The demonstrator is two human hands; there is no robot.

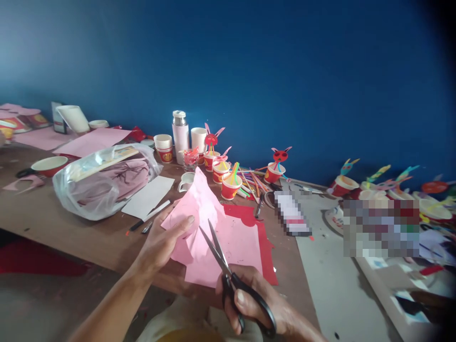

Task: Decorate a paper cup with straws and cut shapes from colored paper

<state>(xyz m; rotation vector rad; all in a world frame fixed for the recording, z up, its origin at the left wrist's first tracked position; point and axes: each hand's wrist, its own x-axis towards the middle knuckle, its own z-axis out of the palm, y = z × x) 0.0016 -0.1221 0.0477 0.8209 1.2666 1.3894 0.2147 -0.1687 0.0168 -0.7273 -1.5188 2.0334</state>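
My left hand (pixel 162 240) pinches a sheet of pink paper (pixel 199 209) and holds it tilted up above the brown table (pixel 89 237). My right hand (pixel 256 297) grips black-handled scissors (pixel 223 259), whose blades stand apart with their tips at the paper's lower edge. Another pink sheet (pixel 238 244) lies flat beneath, on top of a red sheet (pixel 265 249).
A clear plastic bag (pixel 103 180) of pink material lies at the left beside a white sheet (pixel 149 195) and a pen (pixel 149 216). Red paper cups with straws (pixel 230 183), a white flask (pixel 180 133) and more cup crafts (pixel 344 183) line the blue wall.
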